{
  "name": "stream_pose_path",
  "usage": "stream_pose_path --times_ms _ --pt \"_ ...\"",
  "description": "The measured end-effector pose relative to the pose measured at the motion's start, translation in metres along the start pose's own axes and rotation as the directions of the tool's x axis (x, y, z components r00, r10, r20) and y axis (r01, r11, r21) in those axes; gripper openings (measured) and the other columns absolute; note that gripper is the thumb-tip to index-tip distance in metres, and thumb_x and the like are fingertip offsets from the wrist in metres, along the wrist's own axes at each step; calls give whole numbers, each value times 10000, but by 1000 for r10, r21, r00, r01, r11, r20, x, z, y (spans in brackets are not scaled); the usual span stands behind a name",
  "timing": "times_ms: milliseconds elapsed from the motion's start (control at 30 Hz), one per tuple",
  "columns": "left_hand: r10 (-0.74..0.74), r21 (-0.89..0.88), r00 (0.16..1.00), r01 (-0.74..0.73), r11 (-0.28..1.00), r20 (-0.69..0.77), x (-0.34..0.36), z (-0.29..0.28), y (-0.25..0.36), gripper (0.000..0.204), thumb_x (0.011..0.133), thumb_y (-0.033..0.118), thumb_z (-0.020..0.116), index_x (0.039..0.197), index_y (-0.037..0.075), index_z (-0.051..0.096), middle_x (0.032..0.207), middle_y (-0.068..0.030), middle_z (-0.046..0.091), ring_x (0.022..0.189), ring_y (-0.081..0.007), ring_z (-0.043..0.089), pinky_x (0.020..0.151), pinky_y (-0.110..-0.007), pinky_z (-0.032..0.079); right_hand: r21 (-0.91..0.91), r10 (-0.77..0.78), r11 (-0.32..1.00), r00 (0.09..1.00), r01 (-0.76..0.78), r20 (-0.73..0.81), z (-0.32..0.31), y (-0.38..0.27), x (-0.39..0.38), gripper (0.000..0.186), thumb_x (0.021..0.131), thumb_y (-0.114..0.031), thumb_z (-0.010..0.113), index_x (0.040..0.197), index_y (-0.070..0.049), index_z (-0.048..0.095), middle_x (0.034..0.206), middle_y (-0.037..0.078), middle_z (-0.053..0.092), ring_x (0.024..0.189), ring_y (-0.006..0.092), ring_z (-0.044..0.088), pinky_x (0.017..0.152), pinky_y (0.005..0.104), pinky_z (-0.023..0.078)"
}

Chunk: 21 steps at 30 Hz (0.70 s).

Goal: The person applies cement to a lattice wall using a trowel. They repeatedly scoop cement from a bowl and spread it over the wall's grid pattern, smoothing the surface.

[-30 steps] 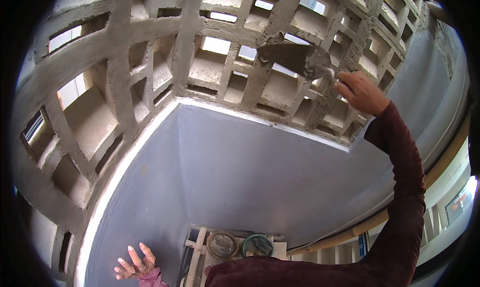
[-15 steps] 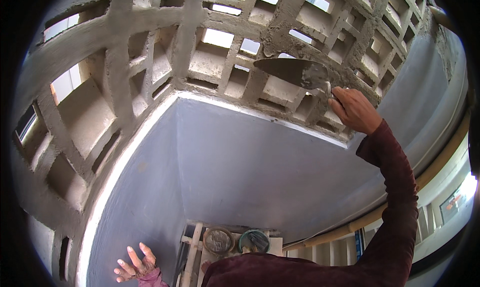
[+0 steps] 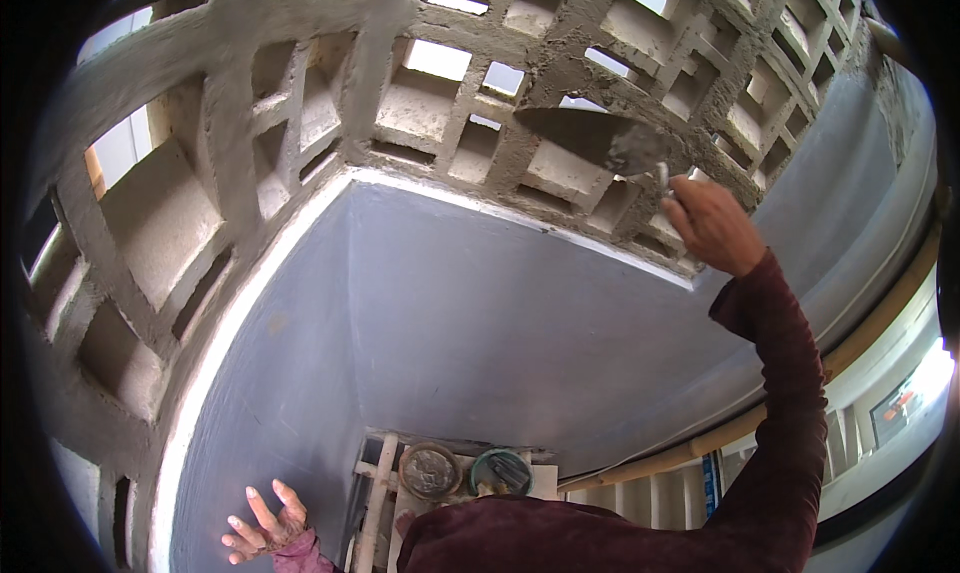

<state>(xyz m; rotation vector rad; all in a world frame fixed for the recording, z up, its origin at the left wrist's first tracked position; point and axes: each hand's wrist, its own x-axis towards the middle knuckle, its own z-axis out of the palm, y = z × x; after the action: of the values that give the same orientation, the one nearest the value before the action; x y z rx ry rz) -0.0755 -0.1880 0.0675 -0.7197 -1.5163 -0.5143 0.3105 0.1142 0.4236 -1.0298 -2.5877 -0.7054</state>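
Observation:
My right hand (image 3: 718, 225) is closed round the handle of a pointed trowel (image 3: 570, 136), arm raised. The trowel's blade points left, and a lump of grey mortar (image 3: 640, 151) sits near its handle end. Behind the blade is a concrete lattice wall (image 3: 400, 158) with square and oblong openings; whether the blade touches it I cannot tell. Rough, fresh-looking mortar covers the lattice ribs around the blade. My left hand (image 3: 266, 525) hangs low at the left, fingers spread, holding nothing, in front of the blue-grey wall.
Below the lattice runs a white ledge (image 3: 520, 215) over smooth blue-grey walls (image 3: 520, 323) that meet in a corner. Down by my body, a bucket of mortar (image 3: 430, 471) and a green bucket with tools (image 3: 500, 473) stand beside bamboo poles (image 3: 376, 503). Another bamboo pole (image 3: 690, 446) curves along the right.
The trowel has shifted very slightly right, its blade a little blurred now. My view has moved slightly. My left hand stays spread and low.

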Motion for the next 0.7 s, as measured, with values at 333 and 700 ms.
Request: stream_pose_path --times_ms 333,700 --pt "18 -2 999 -18 1000 30 0 -1 -3 370 778 400 656 1051 151 672 1384 -115 393 1386 -282 198 1141 -440 -28 -25 93 995 969 -102 -227 -28 13 24 238 910 -219 481 833 5 463 701 206 478 677 378 500 651 459 383" --pt "15 -24 999 -14 1000 41 -9 3 -6 362 791 423 638 1029 155 683 1384 -118 392 1393 -281 183 1138 -440 -43 45 -36 998 995 32 96 26 -3 -7 224 906 -206 482 837 6 460 699 207 480 690 374 505 647 459 384"
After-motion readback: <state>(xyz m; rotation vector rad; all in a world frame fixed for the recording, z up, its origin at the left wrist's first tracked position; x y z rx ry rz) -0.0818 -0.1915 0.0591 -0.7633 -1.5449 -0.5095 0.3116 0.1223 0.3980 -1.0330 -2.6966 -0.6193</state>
